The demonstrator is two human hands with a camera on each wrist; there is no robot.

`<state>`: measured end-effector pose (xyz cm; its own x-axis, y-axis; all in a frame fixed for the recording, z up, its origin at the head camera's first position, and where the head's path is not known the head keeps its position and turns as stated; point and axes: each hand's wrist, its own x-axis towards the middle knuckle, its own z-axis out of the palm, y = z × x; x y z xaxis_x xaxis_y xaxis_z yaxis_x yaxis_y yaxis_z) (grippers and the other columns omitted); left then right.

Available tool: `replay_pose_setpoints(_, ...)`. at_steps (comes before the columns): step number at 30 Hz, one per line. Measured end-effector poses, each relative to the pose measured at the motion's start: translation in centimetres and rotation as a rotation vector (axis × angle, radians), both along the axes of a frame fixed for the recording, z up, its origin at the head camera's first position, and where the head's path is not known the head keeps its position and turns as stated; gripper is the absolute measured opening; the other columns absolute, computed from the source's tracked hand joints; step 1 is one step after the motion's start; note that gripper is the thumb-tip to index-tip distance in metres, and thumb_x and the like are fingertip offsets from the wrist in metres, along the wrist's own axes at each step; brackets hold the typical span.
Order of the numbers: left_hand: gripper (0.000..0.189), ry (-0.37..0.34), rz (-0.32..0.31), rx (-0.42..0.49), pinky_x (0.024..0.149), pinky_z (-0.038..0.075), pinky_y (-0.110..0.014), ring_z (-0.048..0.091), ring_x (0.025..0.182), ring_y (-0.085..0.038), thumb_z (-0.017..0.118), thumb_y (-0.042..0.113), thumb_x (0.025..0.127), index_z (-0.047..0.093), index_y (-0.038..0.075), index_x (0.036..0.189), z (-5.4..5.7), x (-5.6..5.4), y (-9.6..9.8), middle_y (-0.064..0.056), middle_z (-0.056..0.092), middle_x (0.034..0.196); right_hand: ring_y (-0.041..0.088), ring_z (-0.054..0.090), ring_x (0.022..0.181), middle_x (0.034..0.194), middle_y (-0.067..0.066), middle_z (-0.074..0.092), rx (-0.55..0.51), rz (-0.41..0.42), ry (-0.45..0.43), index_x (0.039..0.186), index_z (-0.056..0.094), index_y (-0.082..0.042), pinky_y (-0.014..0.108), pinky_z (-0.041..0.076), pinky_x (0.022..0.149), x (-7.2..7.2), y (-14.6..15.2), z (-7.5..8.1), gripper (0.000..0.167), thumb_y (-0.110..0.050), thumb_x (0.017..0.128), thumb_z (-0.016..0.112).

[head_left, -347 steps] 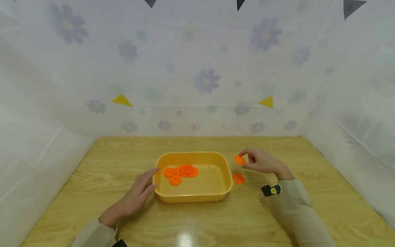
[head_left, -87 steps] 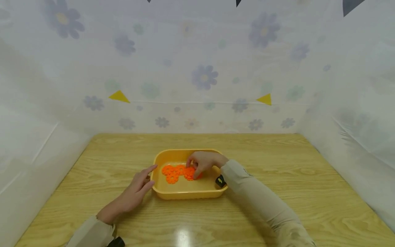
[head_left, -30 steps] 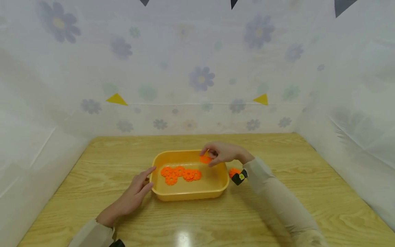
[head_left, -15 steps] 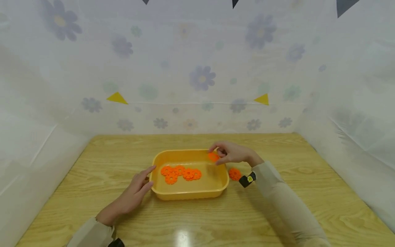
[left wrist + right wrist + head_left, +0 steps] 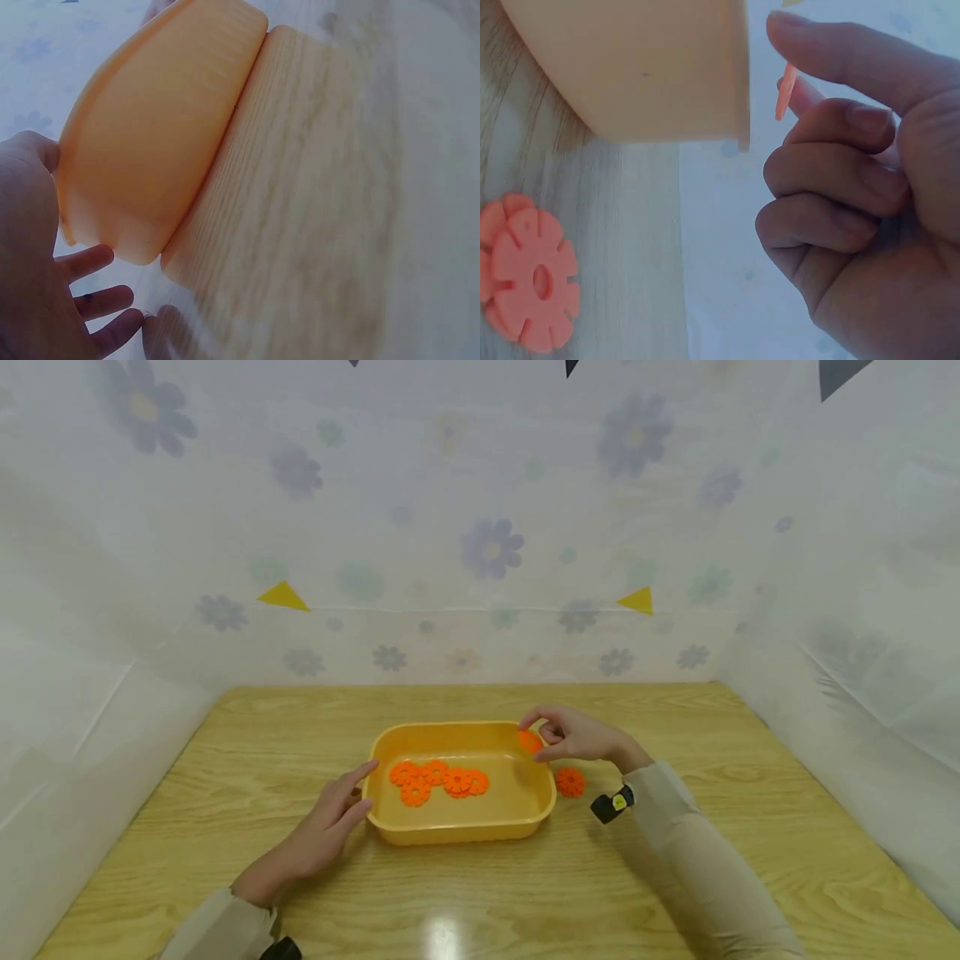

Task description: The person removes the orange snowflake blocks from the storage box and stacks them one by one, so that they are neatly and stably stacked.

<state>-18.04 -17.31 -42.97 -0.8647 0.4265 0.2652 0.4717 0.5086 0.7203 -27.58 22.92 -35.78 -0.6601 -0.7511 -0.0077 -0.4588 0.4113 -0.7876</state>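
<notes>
A yellow plastic tub [image 5: 465,836] stands on the table with several orange notched, flower-shaped discs [image 5: 415,792] lying in its left half and middle. My left hand [image 5: 326,827] rests against the tub's left end, fingertips at the rim; in the left wrist view its other fingers spread beside the tub wall [image 5: 150,142]. Between thumb and index finger, my right hand [image 5: 581,735] pinches one orange disc [image 5: 530,742] near the tub's right rim. The right wrist view shows that disc [image 5: 785,94] edge-on, the other fingers curled into the palm.
Just right of the tub, overlapping orange discs [image 5: 536,277] lie flat on the wooden table [image 5: 450,893]. Behind the table hangs a pale flower-print sheet [image 5: 420,560], with white sheets at both sides. Dark straps sit at both wrists.
The right hand reached into the tub, picked up an orange disc and has carried it rightward to the right rim. The left hand has stayed at the tub's left end.
</notes>
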Motion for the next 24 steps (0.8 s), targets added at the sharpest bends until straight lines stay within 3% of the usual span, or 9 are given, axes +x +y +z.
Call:
replay_pose_setpoints(16,0.048,0.008,-0.004,-0.009,0.089,0.044,-0.036,0.045,0.115,-0.029,0.044,0.016,0.103,0.033,0.008,0.149,0.1,0.0,-0.1,-0.019,0.041,0.142,0.010,0.022,0.045,0.055,-0.003,0.025,-0.027,-0.016,0.041,0.128,0.049,0.006,0.024,0.046,0.065,0.4,1.5,-0.8,0.043,-0.009,0.091,0.066)
replay_pose_setpoints(24,0.048,0.000,-0.007,-0.012,0.088,0.044,-0.035,0.045,0.114,-0.028,0.044,0.017,0.103,0.032,0.009,0.149,0.2,0.0,-0.1,-0.019,0.042,0.142,0.011,0.024,0.043,0.053,0.001,0.024,-0.083,-0.011,0.064,0.124,0.051,0.005,0.023,0.038,0.050,0.7,2.6,-1.4,0.040,-0.007,0.090,0.067)
